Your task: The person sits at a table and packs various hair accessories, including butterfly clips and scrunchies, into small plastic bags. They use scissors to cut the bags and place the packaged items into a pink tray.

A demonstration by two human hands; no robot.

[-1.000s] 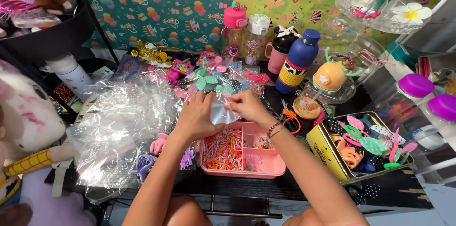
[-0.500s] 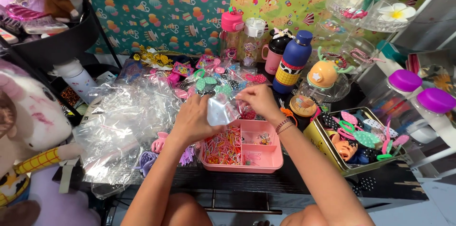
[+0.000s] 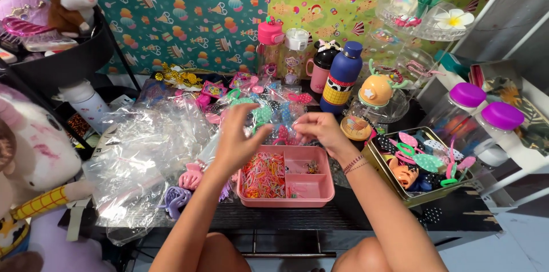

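Bare arms, no sleeves; thin beaded bracelets (image 3: 354,164) circle the right wrist.

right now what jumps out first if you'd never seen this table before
Dead centre, a pink compartment box sits on the dark table, its left section packed with tiny multicoloured elastic bands. Both hands hover just above it, the left hand with fingers spread, the right hand loosely curled. Left of them spreads a heap of crinkled clear plastic bags.

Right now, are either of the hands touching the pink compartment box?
Apart. The head view shows the left hand and right hand raised over the pink compartment box, fingers lifted toward the small packets behind its far rim.
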